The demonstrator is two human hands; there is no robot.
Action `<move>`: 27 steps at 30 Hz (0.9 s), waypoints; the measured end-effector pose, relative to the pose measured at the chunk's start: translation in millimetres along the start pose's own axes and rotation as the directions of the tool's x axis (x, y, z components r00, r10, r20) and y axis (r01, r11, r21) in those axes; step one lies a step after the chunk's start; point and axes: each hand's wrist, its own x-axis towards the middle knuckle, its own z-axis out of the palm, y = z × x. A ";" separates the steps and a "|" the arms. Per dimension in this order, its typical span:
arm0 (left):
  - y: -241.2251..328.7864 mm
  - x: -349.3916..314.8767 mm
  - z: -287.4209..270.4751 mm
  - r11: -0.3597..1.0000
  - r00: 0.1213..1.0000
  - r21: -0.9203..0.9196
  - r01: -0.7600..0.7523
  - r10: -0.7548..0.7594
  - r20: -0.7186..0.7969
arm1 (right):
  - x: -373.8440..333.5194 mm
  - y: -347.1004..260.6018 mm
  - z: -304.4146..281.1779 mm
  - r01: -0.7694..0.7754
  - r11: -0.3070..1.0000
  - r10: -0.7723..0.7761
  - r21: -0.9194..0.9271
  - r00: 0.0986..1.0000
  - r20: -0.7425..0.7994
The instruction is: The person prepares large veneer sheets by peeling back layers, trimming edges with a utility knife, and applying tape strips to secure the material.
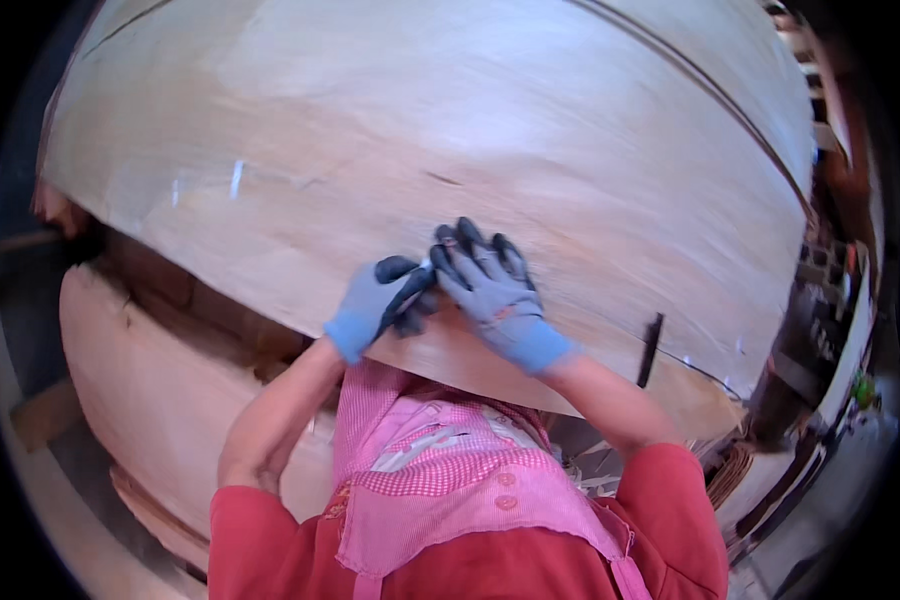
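A wide, pale sheet of wood veneer [370, 130] lies before me, its near edge just under my hands. My left hand [378, 300], in a grey glove with dark fingertips and a blue cuff, is curled near that edge. A small white bit shows at its fingertips, but what the hand holds is too blurred to name. Right beside it my right hand [492, 290], gloved the same way, rests on the veneer with fingers stretched and slightly apart. A short dark slit [443, 180] marks the wood beyond the hands.
Short white strips [237, 178] lie on the sheet's left part. A slim black bar [650, 350] stands at the near right edge. Lower left is another curved wooden sheet [160, 380], with a dark gap between. Stacked thin sheets [732, 475] and cluttered shelving are at the right.
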 end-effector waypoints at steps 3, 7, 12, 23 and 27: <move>-13.2 -5.3 -51.0 0.572 0.886 0.776 -0.266 0.461 -0.037 | -2.0 -0.9 3.6 0.012 1.000 -0.013 -0.013 0.998 -0.067; -45.9 -70.8 -32.1 0.988 0.996 0.148 0.046 -0.035 -0.081 | -6.1 9.5 11.1 0.033 0.999 -0.026 0.036 0.983 -0.184; -123.6 -83.0 55.8 0.992 0.917 0.112 0.050 -0.091 0.389 | -27.3 9.5 -8.1 0.008 0.986 0.035 0.167 0.967 -0.252; -115.8 -2.9 234.6 0.979 0.947 -0.185 -0.090 0.142 0.289 | -242.2 107.0 -26.2 -0.462 0.884 0.436 -0.066 0.868 -0.238; -105.2 10.8 252.3 0.986 0.985 -0.115 -0.123 0.135 0.109 | -241.5 118.9 1.1 -0.240 0.970 0.215 -0.031 0.912 -0.350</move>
